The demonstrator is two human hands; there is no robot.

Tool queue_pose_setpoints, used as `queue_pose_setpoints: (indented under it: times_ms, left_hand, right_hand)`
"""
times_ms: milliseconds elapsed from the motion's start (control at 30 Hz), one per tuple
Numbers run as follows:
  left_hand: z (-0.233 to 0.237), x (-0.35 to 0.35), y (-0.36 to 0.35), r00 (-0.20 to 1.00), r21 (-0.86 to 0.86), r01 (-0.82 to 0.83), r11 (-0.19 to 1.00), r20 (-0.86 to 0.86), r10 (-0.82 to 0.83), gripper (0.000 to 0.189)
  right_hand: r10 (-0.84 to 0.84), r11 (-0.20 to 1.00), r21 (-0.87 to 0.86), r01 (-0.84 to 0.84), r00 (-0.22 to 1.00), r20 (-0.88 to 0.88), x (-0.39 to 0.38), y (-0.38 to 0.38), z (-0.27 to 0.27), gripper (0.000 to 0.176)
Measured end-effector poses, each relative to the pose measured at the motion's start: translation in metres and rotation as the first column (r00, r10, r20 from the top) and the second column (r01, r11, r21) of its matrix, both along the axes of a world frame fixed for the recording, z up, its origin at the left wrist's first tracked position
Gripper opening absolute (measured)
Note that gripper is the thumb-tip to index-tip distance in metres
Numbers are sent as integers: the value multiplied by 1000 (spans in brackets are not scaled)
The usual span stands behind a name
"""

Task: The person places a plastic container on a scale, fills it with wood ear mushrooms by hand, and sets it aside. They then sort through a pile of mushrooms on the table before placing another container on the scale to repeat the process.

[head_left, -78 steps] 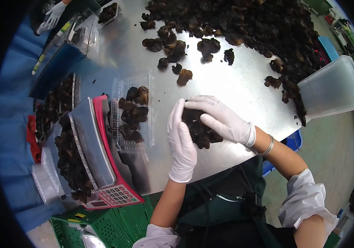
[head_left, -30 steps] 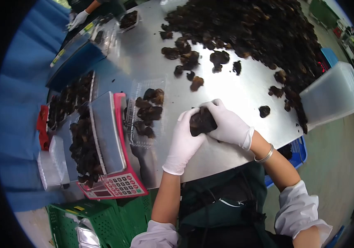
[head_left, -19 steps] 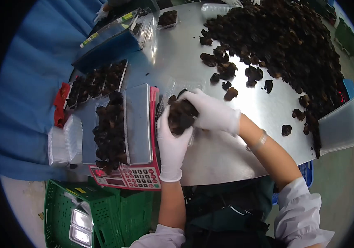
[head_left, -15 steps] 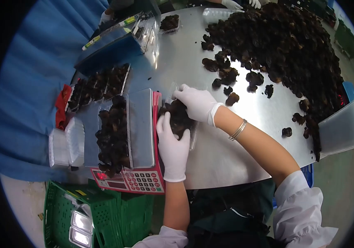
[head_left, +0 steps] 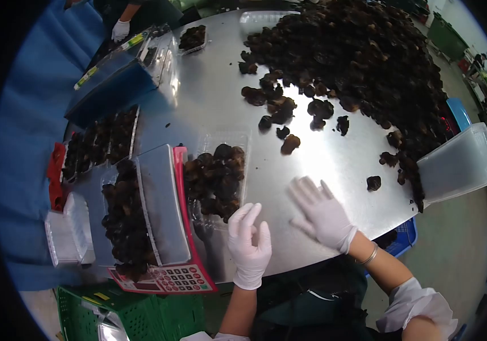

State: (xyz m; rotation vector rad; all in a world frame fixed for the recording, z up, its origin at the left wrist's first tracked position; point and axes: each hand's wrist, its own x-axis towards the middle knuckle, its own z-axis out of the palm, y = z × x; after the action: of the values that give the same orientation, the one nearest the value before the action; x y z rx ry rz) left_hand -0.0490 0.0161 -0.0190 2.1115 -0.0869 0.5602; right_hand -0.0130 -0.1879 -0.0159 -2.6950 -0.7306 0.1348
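Observation:
Both of my hands wear white gloves and hold nothing. Near the lower right corner of a clear plastic tray is my left hand, its fingers loosely bent and apart. Dark brown wood ear mushrooms fill most of that tray, which lies on the metal table against the scale's right side. Farther right, my right hand hovers flat over the table with its fingers spread, slightly blurred. On the red-edged weighing scale sits another tray of wood ear mushrooms.
A large mushroom heap covers the table's far right, with loose pieces in front. A translucent bin stands at the right edge. Filled trays and stacked empty trays lie left. Below is a green crate. A co-worker's gloved hand shows at the back.
Both hands have come away from the mushrooms in the tray beside the scale. My right hand has moved right and toward me, my left hand slightly toward me. The view has shifted.

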Motion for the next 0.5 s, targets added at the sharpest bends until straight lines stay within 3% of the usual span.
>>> queue_pose_setpoints:
  times_ms: [67,100,167,233,300,367,400,433,467,500]
  left_hand:
    - [0,3,-6,998,-2,57,998,4,-57,41]
    - [0,7,-8,994,54,106,993,8,-107,39]
    - [1,15,-11,980,169,194,966,19,-200,37]
    - [1,14,-17,973,94,227,969,-47,-224,35]
    - [-6,16,-21,967,148,254,956,-53,-249,35]
    - [-11,17,-24,959,156,279,947,-85,-269,35]
    - [-12,17,-24,956,177,291,940,-99,-277,35]
    - [-13,19,-24,953,202,300,932,-107,-284,36]
    - [-13,20,-24,953,210,300,931,-105,-283,36]
    - [-13,19,-23,949,210,309,928,-127,-287,36]
  right_hand:
    - [-343,939,29,341,937,69,7,-34,-11,78]
    - [-528,846,-17,533,841,121,13,-57,-19,75]
    - [-667,718,-18,696,695,268,19,-114,-27,70]
    - [-787,589,-46,807,585,194,21,-152,-19,65]
    - [-669,662,-34,749,610,424,22,-164,-19,56]
    - [-639,769,150,621,744,194,39,-124,20,48]
    - [-633,747,275,605,774,17,47,-95,38,42]
    - [-465,858,317,404,873,147,69,-86,24,40]
    - [-342,900,289,326,940,4,89,-58,52,43]
    - [-293,894,342,289,955,-40,116,-39,45,46]
